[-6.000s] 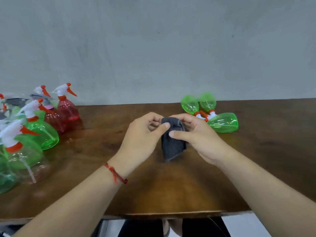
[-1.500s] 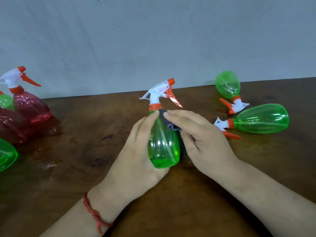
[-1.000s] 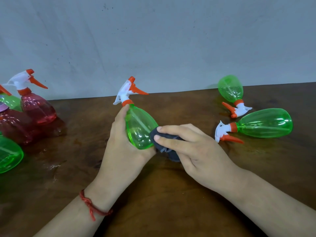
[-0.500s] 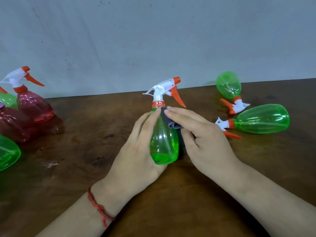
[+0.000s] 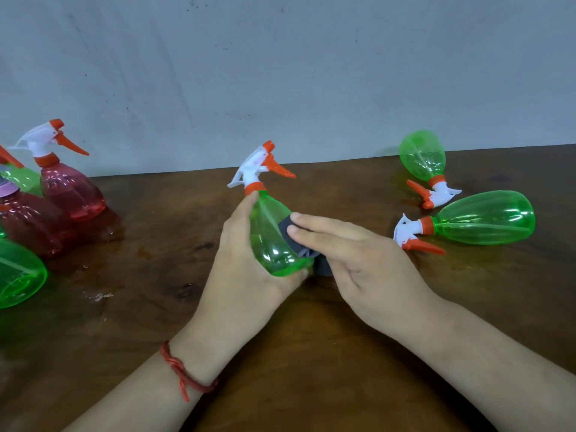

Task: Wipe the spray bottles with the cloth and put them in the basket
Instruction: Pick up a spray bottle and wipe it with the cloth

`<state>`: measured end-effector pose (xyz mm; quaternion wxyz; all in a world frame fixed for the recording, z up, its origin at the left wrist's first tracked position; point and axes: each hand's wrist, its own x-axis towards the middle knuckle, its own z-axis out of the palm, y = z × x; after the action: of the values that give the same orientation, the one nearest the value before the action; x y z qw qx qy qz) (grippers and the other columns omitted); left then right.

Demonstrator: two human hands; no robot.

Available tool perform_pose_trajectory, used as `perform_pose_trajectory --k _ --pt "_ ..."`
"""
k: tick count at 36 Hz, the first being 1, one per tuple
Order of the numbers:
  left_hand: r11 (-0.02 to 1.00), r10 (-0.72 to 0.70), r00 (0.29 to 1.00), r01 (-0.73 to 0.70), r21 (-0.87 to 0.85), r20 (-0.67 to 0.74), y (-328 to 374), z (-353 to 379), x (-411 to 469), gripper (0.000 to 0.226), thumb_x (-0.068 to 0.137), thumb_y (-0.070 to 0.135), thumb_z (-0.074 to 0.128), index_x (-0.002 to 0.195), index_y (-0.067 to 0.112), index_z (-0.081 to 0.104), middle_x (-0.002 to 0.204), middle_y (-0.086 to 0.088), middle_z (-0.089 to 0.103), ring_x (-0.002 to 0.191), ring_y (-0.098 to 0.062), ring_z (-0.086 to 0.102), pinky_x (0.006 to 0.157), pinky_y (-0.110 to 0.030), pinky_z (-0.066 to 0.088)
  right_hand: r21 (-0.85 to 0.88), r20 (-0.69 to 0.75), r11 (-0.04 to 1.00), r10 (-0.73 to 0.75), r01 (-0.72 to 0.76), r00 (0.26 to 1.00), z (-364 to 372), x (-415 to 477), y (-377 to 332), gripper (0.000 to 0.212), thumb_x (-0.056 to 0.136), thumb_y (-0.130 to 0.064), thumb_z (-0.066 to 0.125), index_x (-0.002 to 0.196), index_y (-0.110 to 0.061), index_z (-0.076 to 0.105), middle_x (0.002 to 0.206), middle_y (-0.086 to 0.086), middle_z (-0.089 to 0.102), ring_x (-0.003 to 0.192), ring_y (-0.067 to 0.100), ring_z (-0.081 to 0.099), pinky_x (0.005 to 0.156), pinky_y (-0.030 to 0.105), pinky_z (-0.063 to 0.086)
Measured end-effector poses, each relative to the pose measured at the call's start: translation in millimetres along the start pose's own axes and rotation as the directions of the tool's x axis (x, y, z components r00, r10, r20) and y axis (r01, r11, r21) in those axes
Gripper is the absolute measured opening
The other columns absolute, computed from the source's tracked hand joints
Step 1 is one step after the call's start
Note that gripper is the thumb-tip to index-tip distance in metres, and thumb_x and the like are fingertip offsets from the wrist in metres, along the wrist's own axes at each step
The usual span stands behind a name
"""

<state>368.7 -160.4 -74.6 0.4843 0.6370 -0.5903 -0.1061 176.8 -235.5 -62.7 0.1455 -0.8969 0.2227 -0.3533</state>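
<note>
My left hand (image 5: 240, 275) grips a green spray bottle (image 5: 271, 232) with a white and orange trigger head, held above the middle of the brown wooden table (image 5: 156, 275) and tilted left. My right hand (image 5: 361, 260) presses a dark grey cloth (image 5: 288, 229) against the bottle's right side with straight fingers; most of the cloth is hidden under the palm. No basket is in view.
Two green spray bottles (image 5: 483, 218) (image 5: 424, 157) lie on their sides at the right. At the left edge stand a red bottle (image 5: 68, 185), a second red one (image 5: 28, 222) and part of a green one (image 5: 15, 275). A grey wall rises behind the table.
The bottle has tilted left and its nozzle has turned. My right hand with the cloth has slid from the neck down the bottle's side.
</note>
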Motion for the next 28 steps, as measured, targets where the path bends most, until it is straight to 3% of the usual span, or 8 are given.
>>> perform_pose_trajectory --k 3,6,8,11,16,18,21,28 --pt "0.993 -0.084 0.996 0.082 -0.082 -0.02 2.0 -3.5 2.1 0.117 0.062 0.027 0.104 0.156 0.039 0.037 0.138 0.016 0.06 0.125 -0.003 0.063 0.095 -0.011 0.053 -0.04 0.062 0.998 -0.041 0.044 0.997 0.4 -0.2 -2.7 0.054 0.101 -0.01 0.038 0.146 -0.024 0.064 0.154 -0.015 0.055 0.14 0.005 0.053 0.117 0.016 0.038" --pt "0.976 -0.147 0.986 0.133 -0.172 -0.075 2.9 -2.9 4.6 0.102 0.064 0.009 0.103 0.139 0.043 0.044 0.113 0.03 0.068 0.107 0.009 0.067 0.081 -0.005 0.051 -0.046 0.091 0.997 -0.053 0.057 0.994 0.0 0.4 -3.5 0.055 0.1 -0.011 0.037 0.146 -0.025 0.063 0.155 -0.016 0.054 0.14 0.006 0.053 0.117 0.021 0.041" --pt "0.962 -0.191 0.978 0.17 -0.215 -0.084 1.9 -3.0 6.1 0.101 0.066 0.005 0.1 0.14 0.042 0.042 0.106 0.034 0.069 0.101 0.012 0.068 0.077 -0.005 0.051 -0.06 0.105 0.996 -0.061 0.068 0.993 -1.1 0.0 -4.7 0.056 0.1 -0.014 0.034 0.146 -0.025 0.063 0.155 -0.015 0.055 0.14 0.007 0.054 0.116 0.023 0.043" --pt "0.963 -0.175 0.982 0.155 -0.22 -0.076 0.1 -3.8 6.1 0.105 0.067 0.006 0.101 0.147 0.038 0.04 0.111 0.024 0.07 0.105 0.009 0.069 0.079 -0.006 0.051 -0.071 0.108 0.996 -0.054 0.062 0.993 -0.5 -0.8 -5.2 0.056 0.101 -0.015 0.033 0.149 -0.025 0.061 0.156 -0.014 0.053 0.14 0.007 0.053 0.117 0.023 0.041" --pt "0.993 -0.071 0.997 0.069 -0.098 -0.022 -1.8 -0.3 0.5 0.121 0.064 0.024 0.105 0.161 0.035 0.034 0.144 0.015 0.056 0.131 -0.003 0.06 0.099 -0.011 0.051 -0.049 0.062 0.999 -0.004 0.007 0.998 1.7 0.1 0.0 0.061 0.098 -0.001 0.045 0.152 -0.026 0.056 0.159 -0.019 0.047 0.143 0.002 0.048 0.118 0.012 0.033" --pt "0.999 -0.018 0.999 0.019 -0.027 0.039 -0.4 1.5 -2.0 0.123 0.065 0.025 0.103 0.164 0.034 0.031 0.152 0.016 0.048 0.14 0.0 0.051 0.108 -0.011 0.046 -0.032 0.044 0.999 0.018 -0.017 0.999 0.3 1.5 3.0 0.062 0.099 -0.001 0.044 0.153 -0.027 0.055 0.16 -0.019 0.046 0.145 0.0 0.046 0.119 0.014 0.033" --pt "0.999 0.034 0.993 -0.039 0.037 0.115 6.0 6.7 -6.4 0.12 0.068 0.027 0.1 0.165 0.031 0.031 0.154 0.017 0.041 0.141 0.012 0.041 0.105 0.0 0.034 0.0 0.034 0.999 0.051 -0.051 0.998 -2.2 2.6 8.0 0.06 0.102 0.001 0.043 0.154 -0.027 0.054 0.161 -0.017 0.046 0.147 -0.002 0.043 0.12 0.017 0.034" --pt "0.992 0.118 0.981 -0.125 0.035 0.154 12.5 5.6 -8.6 0.112 0.073 0.033 0.097 0.163 0.034 0.03 0.157 0.018 0.04 0.145 0.005 0.042 0.111 -0.004 0.034 0.373 -0.025 0.893 0.281 -0.252 0.959 -0.1 4.2 11.8 0.056 0.107 0.008 0.046 0.147 -0.027 0.061 0.147 -0.024 0.058 0.139 -0.01 0.048 0.116 0.012 0.035"
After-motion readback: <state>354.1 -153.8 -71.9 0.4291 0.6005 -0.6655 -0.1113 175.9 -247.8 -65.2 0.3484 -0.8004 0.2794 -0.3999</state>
